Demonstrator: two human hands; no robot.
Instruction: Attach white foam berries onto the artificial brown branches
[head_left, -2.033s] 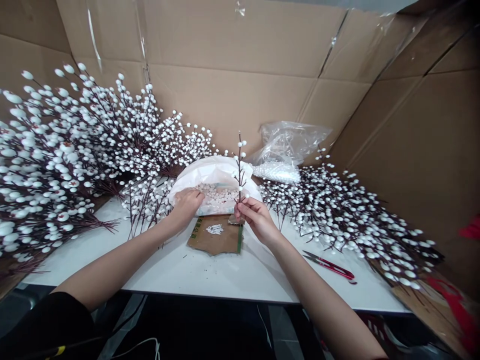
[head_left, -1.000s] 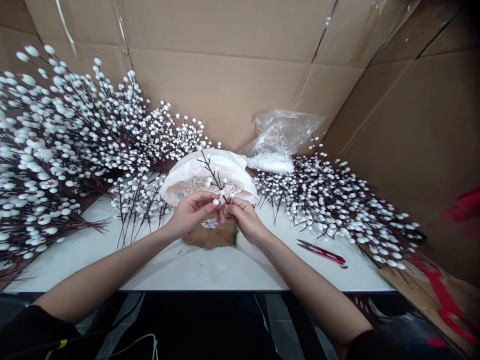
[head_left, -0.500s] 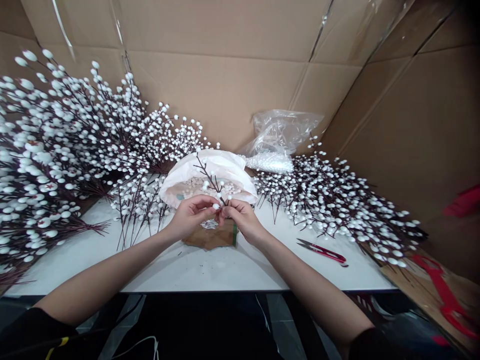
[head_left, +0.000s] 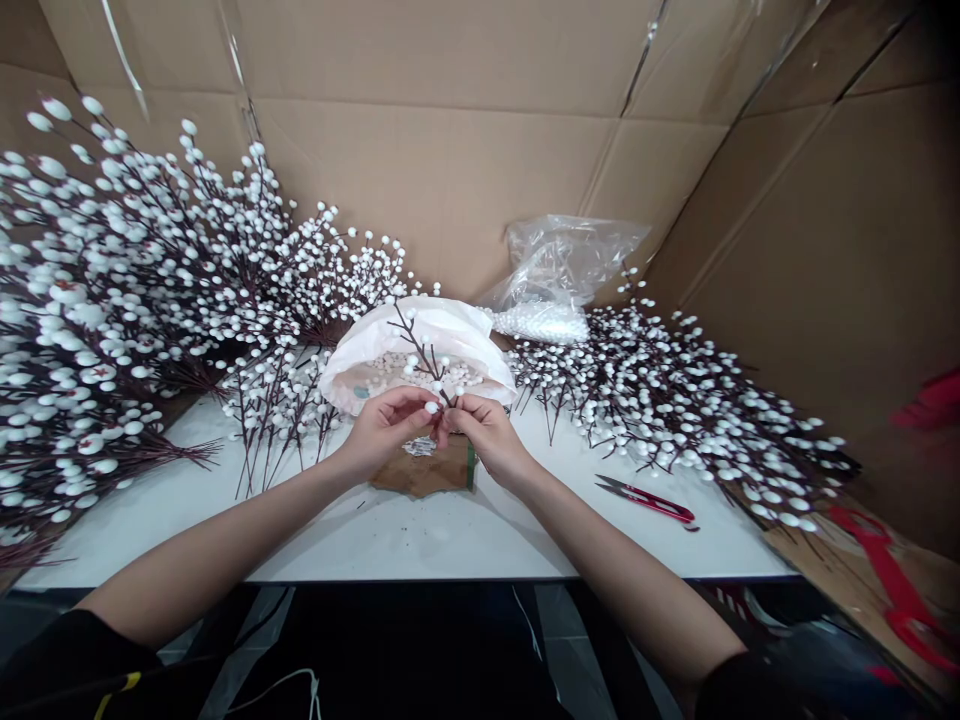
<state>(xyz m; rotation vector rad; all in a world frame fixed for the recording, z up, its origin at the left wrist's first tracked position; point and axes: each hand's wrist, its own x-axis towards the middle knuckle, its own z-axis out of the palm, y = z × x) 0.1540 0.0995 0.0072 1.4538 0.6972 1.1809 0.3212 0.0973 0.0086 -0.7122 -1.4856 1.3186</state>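
- Our left hand, at the centre of the frame, is nearly closed, thumb and finger pinching a white berry.
- Our right hand, just beside it, pinches the lower part of a dark twig, which leans up-left before the white bag.
- Below our hands, cardboard lies on the desk.

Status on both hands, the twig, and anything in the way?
Left hand at a white berry. Right hand pinching the twig, tilted left. Nothing seen blocking; white bag behind, red snips off right.
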